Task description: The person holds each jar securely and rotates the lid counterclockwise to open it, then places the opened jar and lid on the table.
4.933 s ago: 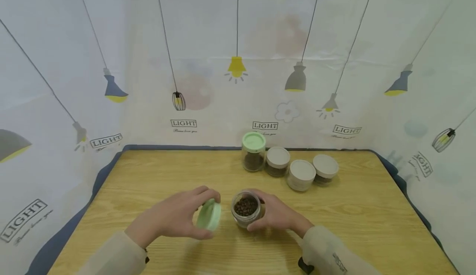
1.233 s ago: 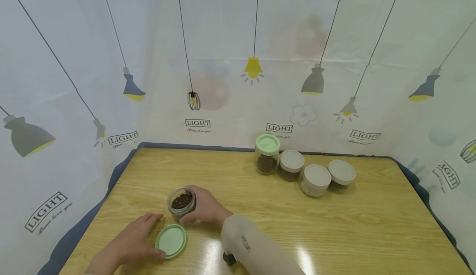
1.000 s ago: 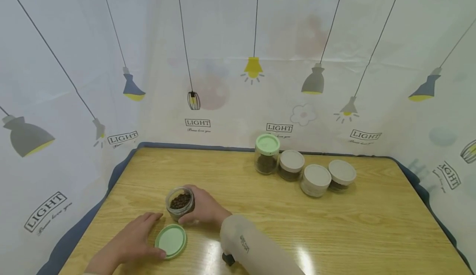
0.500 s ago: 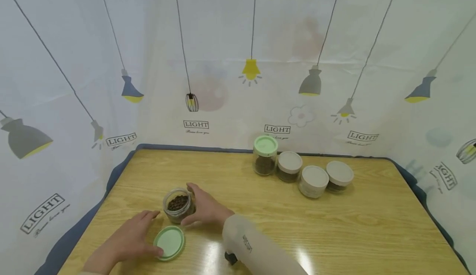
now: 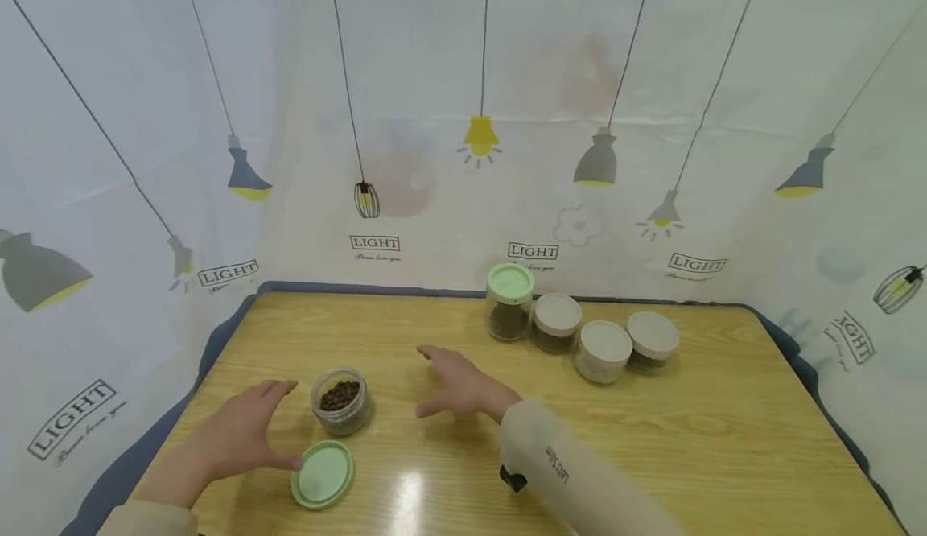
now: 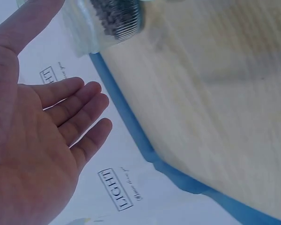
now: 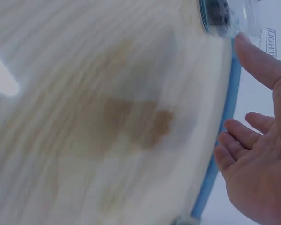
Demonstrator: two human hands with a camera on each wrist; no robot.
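Note:
An uncovered glass jar of coffee beans stands upright on the left part of the table. Just in front of it a green lid lies flat on the wood. My left hand is left of both, fingers spread and holding nothing; its thumb tip is close to the lid's edge, and whether they touch I cannot tell. To the right of the jar, and apart from it, my right hand hovers with thumb and fingers spread. The left wrist view shows the jar's ribbed side beyond my bare palm.
Toward the back stand a taller jar with a green lid and three jars with white lids, close together. Wood-grain table stretches to the right. A printed sheet walls in the back and sides.
The lid, earlier in my left hand, now lies on the table. The jar went left in my right hand, which has let go and drawn back rightward. My left hand has lifted slightly away.

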